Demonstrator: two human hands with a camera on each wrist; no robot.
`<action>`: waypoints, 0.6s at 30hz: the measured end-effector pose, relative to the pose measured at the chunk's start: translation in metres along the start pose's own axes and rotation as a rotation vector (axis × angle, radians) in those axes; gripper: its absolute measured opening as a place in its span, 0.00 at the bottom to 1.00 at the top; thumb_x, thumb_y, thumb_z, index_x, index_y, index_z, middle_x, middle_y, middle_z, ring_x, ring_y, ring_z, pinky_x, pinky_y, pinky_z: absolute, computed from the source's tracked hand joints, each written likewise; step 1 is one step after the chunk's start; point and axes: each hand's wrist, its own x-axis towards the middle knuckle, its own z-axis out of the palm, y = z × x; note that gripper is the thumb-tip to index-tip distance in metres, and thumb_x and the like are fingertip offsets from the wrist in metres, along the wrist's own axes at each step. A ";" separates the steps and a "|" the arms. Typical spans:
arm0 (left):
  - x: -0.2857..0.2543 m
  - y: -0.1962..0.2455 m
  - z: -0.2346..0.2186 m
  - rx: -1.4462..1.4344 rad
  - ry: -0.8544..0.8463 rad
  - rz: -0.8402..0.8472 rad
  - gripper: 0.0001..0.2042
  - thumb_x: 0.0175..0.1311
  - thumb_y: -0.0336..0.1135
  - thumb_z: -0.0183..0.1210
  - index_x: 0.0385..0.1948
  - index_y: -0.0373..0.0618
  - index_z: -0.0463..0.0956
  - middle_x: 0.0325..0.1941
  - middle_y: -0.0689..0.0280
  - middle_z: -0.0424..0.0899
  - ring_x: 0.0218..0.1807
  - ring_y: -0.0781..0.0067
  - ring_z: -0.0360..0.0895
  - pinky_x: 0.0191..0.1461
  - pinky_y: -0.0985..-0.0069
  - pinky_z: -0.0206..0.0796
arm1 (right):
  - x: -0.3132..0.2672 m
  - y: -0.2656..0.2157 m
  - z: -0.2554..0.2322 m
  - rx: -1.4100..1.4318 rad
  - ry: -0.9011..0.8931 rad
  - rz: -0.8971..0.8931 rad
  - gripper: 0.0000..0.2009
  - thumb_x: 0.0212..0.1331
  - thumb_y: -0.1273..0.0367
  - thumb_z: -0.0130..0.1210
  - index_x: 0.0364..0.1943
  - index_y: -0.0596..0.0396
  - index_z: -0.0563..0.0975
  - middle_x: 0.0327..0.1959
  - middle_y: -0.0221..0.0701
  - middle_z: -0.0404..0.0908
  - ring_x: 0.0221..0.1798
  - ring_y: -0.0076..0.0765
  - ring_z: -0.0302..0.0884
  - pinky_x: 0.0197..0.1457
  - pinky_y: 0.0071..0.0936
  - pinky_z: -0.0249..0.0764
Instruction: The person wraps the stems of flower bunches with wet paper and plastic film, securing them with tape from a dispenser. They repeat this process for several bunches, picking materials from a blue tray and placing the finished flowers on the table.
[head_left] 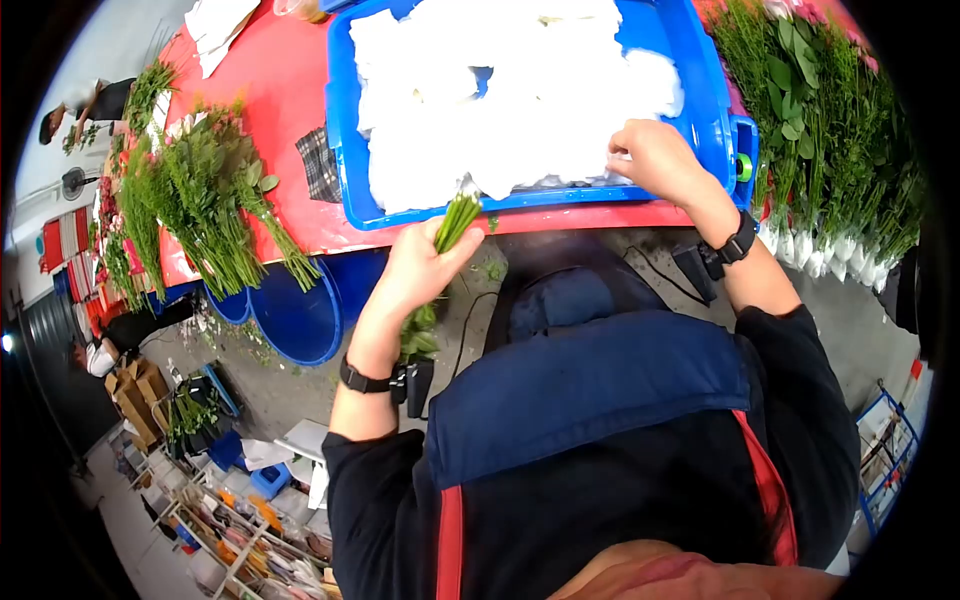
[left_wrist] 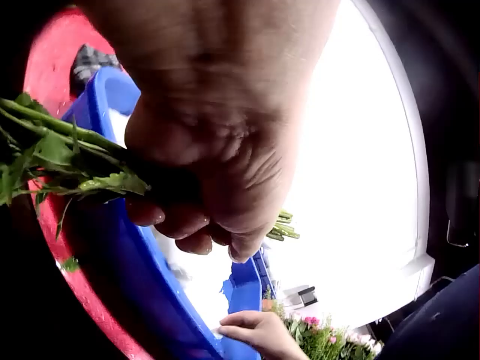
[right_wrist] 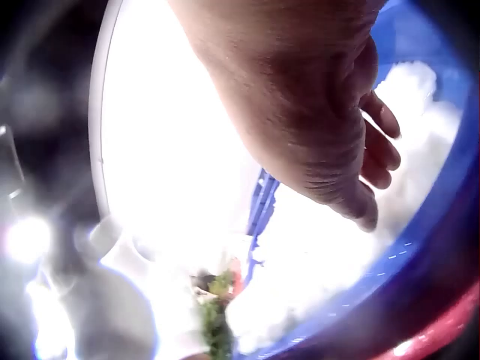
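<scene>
My left hand [head_left: 418,268] grips a bunch of green stems [head_left: 459,221], their cut ends pointing at the near rim of a blue tub [head_left: 345,150]. Leaves [left_wrist: 56,150] hang out below the fist, and the stem ends show past the fingers in the left wrist view. Soft white wads [head_left: 430,130], like wet cotton, fill much of the tub. Over the tub's near right part is my right hand [head_left: 658,162], its fingers loosely bent close to the white wads [right_wrist: 300,277]. In the right wrist view a gap shows between thumb and fingers, with nothing held there.
Flower bunches [head_left: 205,190] lie on the red table [head_left: 290,60] to the left. More bunches [head_left: 830,150] with white-wrapped stem ends lie at the right. A dark checked cloth [head_left: 318,165] sits beside the tub. Blue buckets [head_left: 295,315] stand below the table's left edge.
</scene>
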 end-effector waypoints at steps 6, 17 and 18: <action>0.042 0.011 0.046 -0.276 0.000 -0.161 0.15 0.61 0.42 0.60 0.25 0.38 0.73 0.17 0.71 0.72 0.23 0.82 0.65 0.27 0.74 0.61 | -0.004 0.043 0.028 0.413 0.055 0.076 0.06 0.49 0.70 0.59 0.30 0.58 0.79 0.27 0.31 0.78 0.32 0.30 0.75 0.38 0.28 0.71; 0.093 0.060 0.073 -0.403 -0.163 -0.198 0.16 0.58 0.45 0.61 0.22 0.40 0.75 0.17 0.72 0.72 0.20 0.80 0.67 0.23 0.76 0.59 | -0.004 0.042 -0.029 1.809 0.126 0.152 0.12 0.63 0.67 0.49 0.45 0.59 0.75 0.45 0.28 0.79 0.47 0.22 0.75 0.54 0.25 0.69; 0.094 0.062 0.073 -0.462 -0.195 -0.216 0.16 0.58 0.45 0.62 0.22 0.41 0.74 0.16 0.72 0.71 0.19 0.81 0.67 0.22 0.76 0.59 | -0.005 0.039 -0.034 1.556 0.167 0.129 0.11 0.61 0.67 0.52 0.43 0.59 0.75 0.44 0.29 0.79 0.47 0.25 0.75 0.54 0.26 0.69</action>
